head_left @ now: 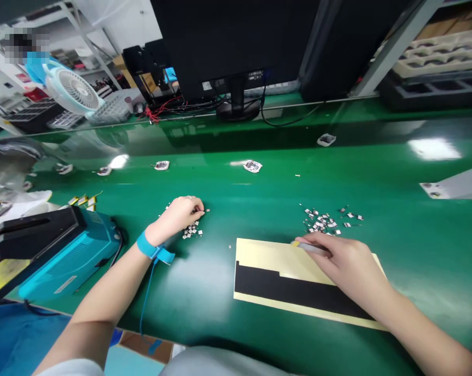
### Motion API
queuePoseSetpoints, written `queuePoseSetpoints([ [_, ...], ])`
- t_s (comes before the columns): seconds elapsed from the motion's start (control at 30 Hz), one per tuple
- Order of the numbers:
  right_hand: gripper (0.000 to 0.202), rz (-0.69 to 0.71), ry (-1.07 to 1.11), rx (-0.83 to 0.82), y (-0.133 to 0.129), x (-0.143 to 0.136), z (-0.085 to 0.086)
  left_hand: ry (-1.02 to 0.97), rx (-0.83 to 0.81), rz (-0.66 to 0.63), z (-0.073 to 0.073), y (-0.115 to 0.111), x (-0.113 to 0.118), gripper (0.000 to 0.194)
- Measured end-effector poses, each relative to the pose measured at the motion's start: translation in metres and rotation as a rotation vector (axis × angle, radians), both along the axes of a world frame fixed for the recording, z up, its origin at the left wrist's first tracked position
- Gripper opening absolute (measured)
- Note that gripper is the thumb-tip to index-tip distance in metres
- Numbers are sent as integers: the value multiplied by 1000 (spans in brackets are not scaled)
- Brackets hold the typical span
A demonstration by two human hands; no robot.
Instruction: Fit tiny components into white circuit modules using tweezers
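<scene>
My left hand (181,213), with a blue wrist strap (152,246), is at a pile of small square metallic parts (190,230) on the green mat. Its thumb and fingertips are pinched together; whatever is between them is too small to make out. My right hand (347,258) grips a slim grey tool (313,247) with a yellowish tip, whose kind I cannot tell. That tip lies over the top edge of a pale yellow sheet (259,253) bearing a black strip (259,280). Just beyond the right hand lies a second scatter of small parts (322,223).
Several white-rimmed small units (253,166) lie in a row across the mat. A blue and black machine (73,250) stands at left, a monitor (236,47) at the back. A white metal arm (455,184) juts in from the right. A fan (73,89) stands back left, near a person.
</scene>
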State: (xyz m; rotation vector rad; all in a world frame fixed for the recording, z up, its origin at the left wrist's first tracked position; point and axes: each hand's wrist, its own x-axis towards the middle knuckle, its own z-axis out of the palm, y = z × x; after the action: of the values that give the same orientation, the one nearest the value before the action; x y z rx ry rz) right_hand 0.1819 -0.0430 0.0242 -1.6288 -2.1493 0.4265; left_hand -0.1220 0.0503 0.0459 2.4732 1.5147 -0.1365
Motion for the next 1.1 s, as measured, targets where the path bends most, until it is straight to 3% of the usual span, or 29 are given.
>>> queuePoseSetpoints([
  [0.2, 16, 151, -91, -255, -7, -11, -4, -189, -62, -49, -3, 4, -3, 18],
  [0.4, 14, 281, -103, -157, -20, -24, -12, -331, -202, 50, -8, 7, -12, 23],
  [0.47, 17, 328, -184, -136, -25, -26, -10, -374, -207, 110, -2, 5, -13, 28],
  [0.57, 20, 371, -316, -120, -31, -28, -7, -351, -85, 177, 14, -2, -12, 22],
  [0.7, 26, 384, -399, -100, -36, -29, -6, -436, -3, 160, 26, -19, 2, 16],
  [0.77, 29, 390, -353, -122, -34, -28, -7, -610, -93, 117, 22, -28, 19, 15],
  [0.9, 29, 393, -218, -172, -26, -23, -9, -922, -383, 104, -3, -42, 74, 17],
  [1.0, 25, 331, -343, -109, -23, -22, -11, -1058, -516, 106, -22, -46, 111, 16],
  [1.1, 27, 310, -487, -41, -26, -25, -11, -1130, -509, 113, -39, -45, 126, 16],
])
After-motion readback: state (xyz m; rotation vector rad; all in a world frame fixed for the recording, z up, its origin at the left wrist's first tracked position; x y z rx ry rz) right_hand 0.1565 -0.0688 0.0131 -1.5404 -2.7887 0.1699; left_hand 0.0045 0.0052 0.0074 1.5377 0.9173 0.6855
